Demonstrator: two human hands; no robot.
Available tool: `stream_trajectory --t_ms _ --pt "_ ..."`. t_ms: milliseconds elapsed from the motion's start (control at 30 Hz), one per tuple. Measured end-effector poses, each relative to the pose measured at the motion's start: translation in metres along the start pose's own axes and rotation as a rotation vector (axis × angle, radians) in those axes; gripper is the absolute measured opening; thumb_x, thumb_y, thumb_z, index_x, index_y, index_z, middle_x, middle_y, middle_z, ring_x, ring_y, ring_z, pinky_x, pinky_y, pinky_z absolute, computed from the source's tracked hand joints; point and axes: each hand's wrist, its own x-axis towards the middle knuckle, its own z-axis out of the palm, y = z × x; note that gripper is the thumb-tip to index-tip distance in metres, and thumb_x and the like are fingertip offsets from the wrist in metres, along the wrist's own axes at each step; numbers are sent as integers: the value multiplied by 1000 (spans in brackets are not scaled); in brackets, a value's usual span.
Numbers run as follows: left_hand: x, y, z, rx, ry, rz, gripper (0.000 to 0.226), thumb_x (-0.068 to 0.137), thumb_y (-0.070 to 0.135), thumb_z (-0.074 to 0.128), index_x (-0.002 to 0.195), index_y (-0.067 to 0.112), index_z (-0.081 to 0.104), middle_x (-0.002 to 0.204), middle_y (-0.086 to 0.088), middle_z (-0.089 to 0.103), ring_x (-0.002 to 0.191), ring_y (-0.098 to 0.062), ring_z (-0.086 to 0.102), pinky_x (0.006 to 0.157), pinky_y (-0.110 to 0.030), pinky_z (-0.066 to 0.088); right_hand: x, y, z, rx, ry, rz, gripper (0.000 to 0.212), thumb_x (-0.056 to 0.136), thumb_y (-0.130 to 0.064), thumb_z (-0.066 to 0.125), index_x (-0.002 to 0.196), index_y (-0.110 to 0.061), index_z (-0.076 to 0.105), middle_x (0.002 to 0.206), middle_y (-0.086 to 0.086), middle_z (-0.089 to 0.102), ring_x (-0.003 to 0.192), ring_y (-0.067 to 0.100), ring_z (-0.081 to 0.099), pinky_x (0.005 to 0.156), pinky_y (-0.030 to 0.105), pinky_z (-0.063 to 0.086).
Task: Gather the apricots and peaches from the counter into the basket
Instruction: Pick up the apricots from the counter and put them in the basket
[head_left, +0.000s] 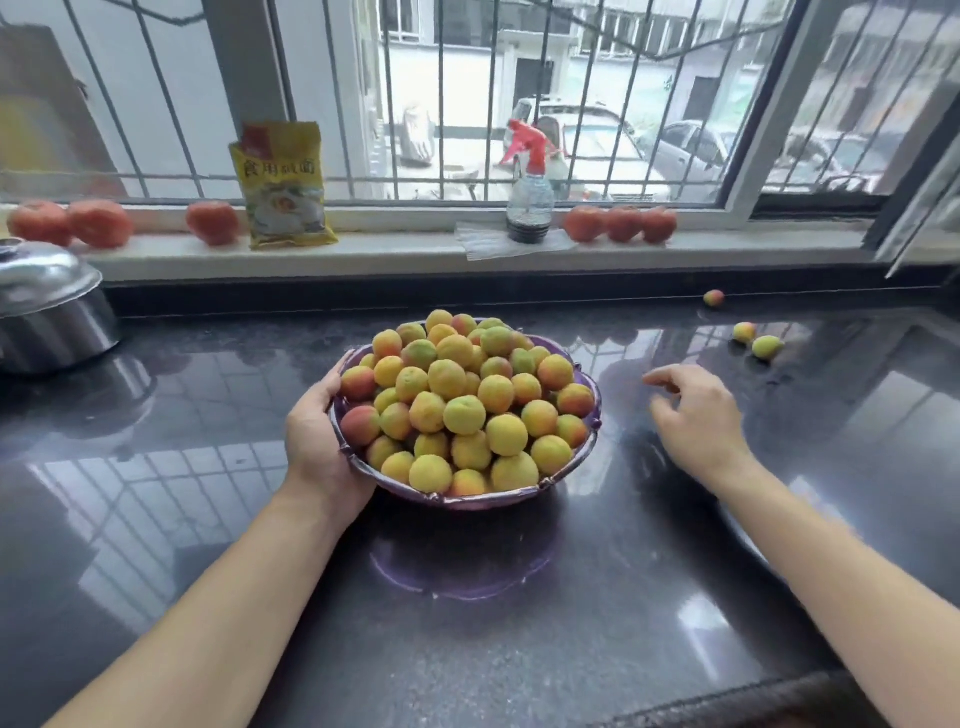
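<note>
Purple basket (467, 499) steadied by the gripping left hand (317, 431); the empty, loosely spread right hand (696, 415) should reach beyond its fingertips for three stray fruits (767, 347).

A yellow plastic food packet (284, 189) with a red top stands upright on the white windowsill (405, 249), leaning against the window. Large dark Chinese characters across its front read "食用碱面". Below them is a pale printed picture; any smaller print is too blurred to read. Nothing else carries legible text.
</note>
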Motion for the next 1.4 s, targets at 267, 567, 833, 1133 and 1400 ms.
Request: stream_trajectory --t_ms 267,567,833,1133,1400 --pt "8 -57 58 27 -16 29 49 110 33 37 143 8 62 137 -18 69 130 -39 65 114 -56 47 58 108 -16 -251 -29 225 41 89 -9 50 129 -10 60 137 20 47 124 41 41 109 41 29" --pt "21 -72 59 76 -24 118 46 109 26 37 145 8 59 139 -18 68 130 -39 65 118 -59 43 119 147 -16 -325 4 281 34 96 -17 43 129 -11 50 143 20 39 132 40 32 112 48 31" --pt "16 -73 62 109 -18 126 45 110 27 36 144 11 61 137 -15 70 128 -37 67 116 -58 45 133 153 -12 -341 -14 402 44 97 -19 46 138 -4 43 144 24 41 134 43 34 111 50 34" --pt "20 -74 59 71 -37 104 49 109 31 38 149 9 56 144 -19 65 134 -41 61 119 -60 41 125 156 -14 -348 101 345 36 104 -27 50 128 0 50 131 28 52 121 46 46 102 50 39" --pt "20 -72 60 44 -32 99 48 109 29 38 146 6 58 141 -21 66 132 -42 62 119 -61 41 90 120 -19 26 191 236 24 102 -25 52 121 -13 61 126 17 51 109 36 55 96 41 42"
